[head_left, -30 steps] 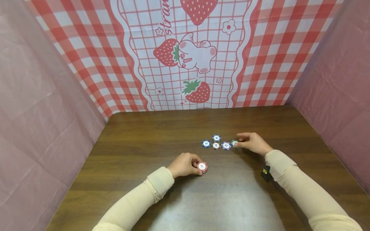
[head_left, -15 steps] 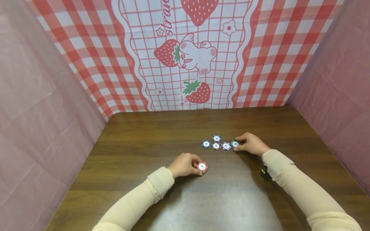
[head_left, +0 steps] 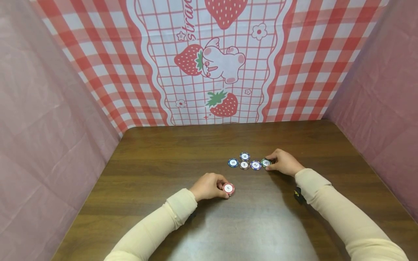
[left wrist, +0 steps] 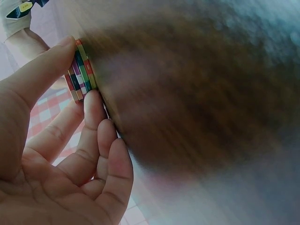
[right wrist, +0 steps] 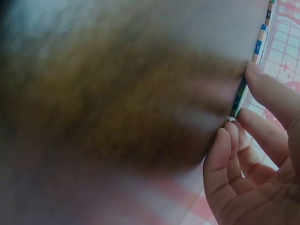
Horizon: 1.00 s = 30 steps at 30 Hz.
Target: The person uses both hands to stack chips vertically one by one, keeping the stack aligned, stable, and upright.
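My left hand [head_left: 209,186] pinches a short stack of poker chips [head_left: 228,188] with a red chip on top, low over the tabletop. In the left wrist view the stack [left wrist: 80,70] shows several striped, many-coloured edges between thumb and fingers. My right hand [head_left: 285,162] has thumb and finger on opposite edges of a green poker chip [head_left: 265,162] lying flat. That chip ends a row at the right: a purple-blue chip [head_left: 255,165], a brown chip [head_left: 244,165] and a blue chip [head_left: 233,162]. Behind the brown one lies a dark blue chip [head_left: 244,156].
The chips lie on a brown wooden table [head_left: 156,152]. A red-and-white checked cloth with strawberries [head_left: 225,103] hangs behind its far edge. Pink fabric walls [head_left: 49,127] close off the left and right sides.
My right hand has shifted slightly left, and its thumb and finger have closed around the green chip's edges. My left hand has stayed in place with the stack.
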{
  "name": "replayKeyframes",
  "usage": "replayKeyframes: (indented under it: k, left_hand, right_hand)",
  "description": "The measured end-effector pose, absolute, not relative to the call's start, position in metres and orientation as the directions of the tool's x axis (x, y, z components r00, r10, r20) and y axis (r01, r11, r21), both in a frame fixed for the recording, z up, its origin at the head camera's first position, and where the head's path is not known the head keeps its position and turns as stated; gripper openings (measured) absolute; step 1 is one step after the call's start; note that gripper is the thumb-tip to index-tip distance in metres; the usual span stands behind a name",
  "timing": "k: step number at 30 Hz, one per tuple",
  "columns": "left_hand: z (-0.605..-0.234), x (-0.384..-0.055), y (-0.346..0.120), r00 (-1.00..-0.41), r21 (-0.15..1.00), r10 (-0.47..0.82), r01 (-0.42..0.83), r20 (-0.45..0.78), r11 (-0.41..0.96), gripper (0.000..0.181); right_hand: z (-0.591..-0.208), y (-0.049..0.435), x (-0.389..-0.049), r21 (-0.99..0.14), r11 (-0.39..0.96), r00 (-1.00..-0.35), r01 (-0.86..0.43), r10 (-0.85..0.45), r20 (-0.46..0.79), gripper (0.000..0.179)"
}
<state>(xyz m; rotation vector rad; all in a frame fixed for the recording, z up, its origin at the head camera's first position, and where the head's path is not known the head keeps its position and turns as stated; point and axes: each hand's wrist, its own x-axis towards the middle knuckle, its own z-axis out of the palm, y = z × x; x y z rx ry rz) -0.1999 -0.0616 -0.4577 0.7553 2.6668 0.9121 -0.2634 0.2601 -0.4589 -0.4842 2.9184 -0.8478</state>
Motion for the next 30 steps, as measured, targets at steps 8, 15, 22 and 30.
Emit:
replayKeyframes:
  k: [8, 15, 22, 30]
  left_hand:
    - [-0.4573, -0.1997, -0.0617, -0.843, 0.625, 0.536, 0.397, -0.042, 0.672, 0.032]
    - [-0.4567, -0.199, -0.0616, -0.844, 0.626, 0.534, 0.392, -0.045, 0.674, 0.033]
    - [-0.4581, -0.1999, -0.0617, -0.844, 0.622, 0.534, 0.396, -0.043, 0.676, 0.033]
    - [-0.4588, -0.2008, -0.0616, -0.845, 0.612, 0.532, 0.396, -0.049, 0.685, 0.034]
  right_hand:
    - [-0.4582, 0.2602, -0.2633, -0.499, 0.812, -0.944, -0.304, -0.327, 0.044, 0.037]
    - [-0.4572, 0.2596, -0.263, -0.481, 0.816, -0.939, -0.32, -0.34, 0.047, 0.035]
    - [-0.4559, 0.2606, -0.2628, -0.46, 0.82, -0.932, -0.341, -0.358, 0.055, 0.032]
    - [-0.4556, 0.2629, -0.2654, -0.447, 0.817, -0.922, -0.364, -0.384, 0.051, 0.029]
